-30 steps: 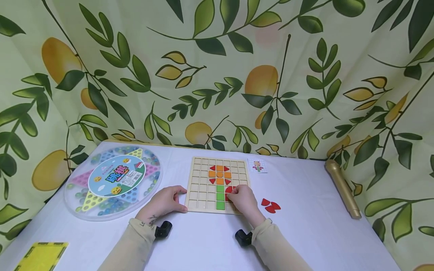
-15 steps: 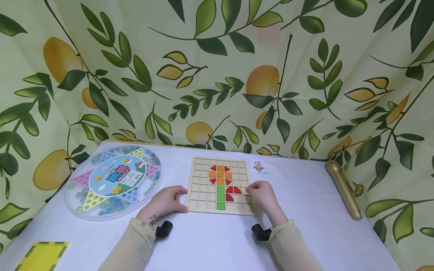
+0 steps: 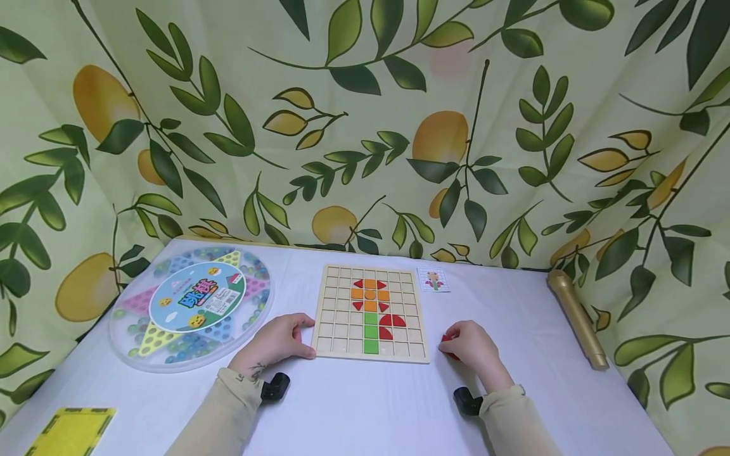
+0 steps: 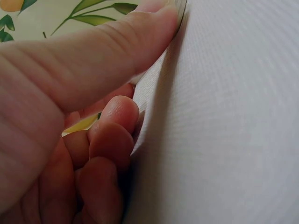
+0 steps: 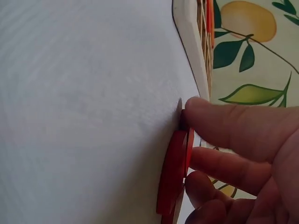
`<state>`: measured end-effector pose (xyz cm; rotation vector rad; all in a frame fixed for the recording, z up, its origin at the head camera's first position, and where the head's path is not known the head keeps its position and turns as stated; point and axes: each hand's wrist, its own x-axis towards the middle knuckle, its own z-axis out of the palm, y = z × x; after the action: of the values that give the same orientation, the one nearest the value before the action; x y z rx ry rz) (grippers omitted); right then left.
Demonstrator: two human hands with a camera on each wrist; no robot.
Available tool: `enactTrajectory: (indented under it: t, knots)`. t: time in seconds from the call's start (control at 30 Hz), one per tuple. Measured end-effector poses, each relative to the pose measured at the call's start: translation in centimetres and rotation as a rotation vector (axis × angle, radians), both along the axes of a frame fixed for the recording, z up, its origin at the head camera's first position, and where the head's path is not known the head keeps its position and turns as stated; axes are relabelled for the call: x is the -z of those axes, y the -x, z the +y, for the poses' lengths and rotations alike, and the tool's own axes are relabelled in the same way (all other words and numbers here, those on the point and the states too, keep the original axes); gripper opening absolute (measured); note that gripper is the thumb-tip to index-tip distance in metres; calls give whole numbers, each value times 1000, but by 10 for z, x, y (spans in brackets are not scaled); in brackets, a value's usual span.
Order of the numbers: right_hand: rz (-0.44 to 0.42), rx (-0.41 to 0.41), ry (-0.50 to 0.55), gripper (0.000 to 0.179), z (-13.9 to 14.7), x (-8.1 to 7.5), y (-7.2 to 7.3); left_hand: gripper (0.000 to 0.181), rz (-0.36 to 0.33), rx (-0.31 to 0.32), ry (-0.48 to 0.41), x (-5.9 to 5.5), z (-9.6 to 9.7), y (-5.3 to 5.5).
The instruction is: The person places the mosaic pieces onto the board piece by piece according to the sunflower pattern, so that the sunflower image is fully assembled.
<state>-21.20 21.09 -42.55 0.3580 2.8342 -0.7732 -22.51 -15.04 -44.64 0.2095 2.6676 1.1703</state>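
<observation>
A pale wooden grid board (image 3: 331,329) lies on the table with orange, red and green pieces set in its squares. My left hand (image 3: 276,342) rests at the board's left side, thumb and index fingertip against the edge. In the left wrist view the thumb (image 4: 107,56) reaches the board edge, the other fingers loosely bent. To the right of the board my right hand (image 3: 470,348) pinches a red quarter-circle piece (image 3: 447,339) between thumb and index fingertips. The right wrist view shows more red pieces (image 5: 172,172) just below those fingertips, partly overlapping one another.
A small pattern card (image 3: 433,279) lies beyond the board's upper right corner. At left sits a round Chinese checkers set (image 3: 196,296) with marbles. A gold microphone-shaped tube (image 3: 577,318) lies near the right table edge. A yellow sheet (image 3: 71,432) is at the front left.
My right hand has left the red pieces on the board's lower right part and moved right to the loose red pieces on the table. My left hand has stayed at the board edge.
</observation>
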Motion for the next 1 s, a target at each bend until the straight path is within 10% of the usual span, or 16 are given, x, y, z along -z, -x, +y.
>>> enactTrajectory:
  t: [0.33,0.7,1.0]
  knots:
    - [14,-10,-9,21,0,3,2,56,12,9,11,0,0,-1]
    - [70,54,276,16,-20,-11,11,56,5,10,-1,-1,0,-1]
    - [173,-58,394,16,-66,-20,28,56,7,13,-5,-1,0,0]
